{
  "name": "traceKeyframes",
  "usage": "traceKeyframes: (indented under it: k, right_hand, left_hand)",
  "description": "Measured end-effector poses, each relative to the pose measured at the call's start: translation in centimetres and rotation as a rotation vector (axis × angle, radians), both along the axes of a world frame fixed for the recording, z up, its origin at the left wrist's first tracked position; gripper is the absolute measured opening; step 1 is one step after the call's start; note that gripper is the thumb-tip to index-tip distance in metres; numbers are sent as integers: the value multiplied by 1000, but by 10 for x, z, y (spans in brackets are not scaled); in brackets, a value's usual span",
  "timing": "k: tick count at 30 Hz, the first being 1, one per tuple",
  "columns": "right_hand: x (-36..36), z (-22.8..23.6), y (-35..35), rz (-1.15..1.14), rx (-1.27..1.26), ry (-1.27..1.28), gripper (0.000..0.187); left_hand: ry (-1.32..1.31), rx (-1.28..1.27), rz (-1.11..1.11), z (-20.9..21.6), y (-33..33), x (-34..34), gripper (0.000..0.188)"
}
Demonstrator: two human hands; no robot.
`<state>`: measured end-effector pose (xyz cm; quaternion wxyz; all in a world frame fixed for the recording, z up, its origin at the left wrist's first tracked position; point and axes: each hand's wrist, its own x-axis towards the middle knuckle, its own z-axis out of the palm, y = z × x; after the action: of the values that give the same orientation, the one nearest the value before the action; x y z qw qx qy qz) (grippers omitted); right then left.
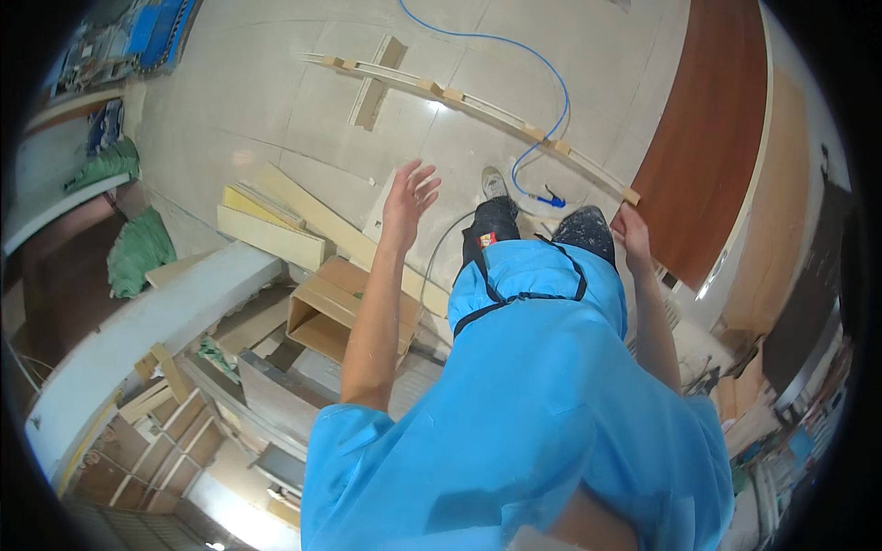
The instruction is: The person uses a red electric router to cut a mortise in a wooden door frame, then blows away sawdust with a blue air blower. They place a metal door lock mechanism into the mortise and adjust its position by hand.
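Observation:
My left hand is raised over the floor, its fingers loosely bent and apart, with nothing in it. Out to the right, my right hand hangs beside the reddish-brown panel, its fingers loosely curled and partly apart; no held thing shows. It appears just below the near end of a long, thin wooden strip with small blocks along it; whether they touch I cannot tell. Under the strip's far part lies a short pale board. A blue air gun on a blue hose lies near my feet.
Pale boards and an open cardboard box stand at the left, beside a long grey-white beam. Green cloth bundles lie farther left. At the right, a light wood panel stands beyond the brown one. A dark cable loops by my legs.

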<state>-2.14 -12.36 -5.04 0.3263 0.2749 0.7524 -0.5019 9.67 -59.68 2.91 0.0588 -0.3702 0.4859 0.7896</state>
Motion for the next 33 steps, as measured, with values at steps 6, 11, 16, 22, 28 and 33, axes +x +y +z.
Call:
traceKeyframes:
  k: [6, 11, 16, 22, 28, 33]
  right_hand:
    - [-100, 83, -61, 172, -109, 350, 46]
    - [-82, 46, -36, 218, 67, 115, 41]
    - [-49, -39, 49, 680, 288, 55, 41]
    - [-140, -37, -23, 555, 478, 84, 45]
    - [-257, -70, -288, 1447, 155, 453, 52]
    - [-195, -252, -463, 1935, 3, 324, 65]
  left_hand:
    - [123, -324, -542, 30, 68, -35, 61]
    - [49, -227, -741, 30, 87, 16, 56]
    - [-85, -318, -541, 12, 51, 56, 50]
    - [-668, -488, -212, -67, 51, 80, 48]
    - [-563, -331, 616, -121, 124, 33, 27]
    - [-498, -49, 801, -219, 137, -53, 23]
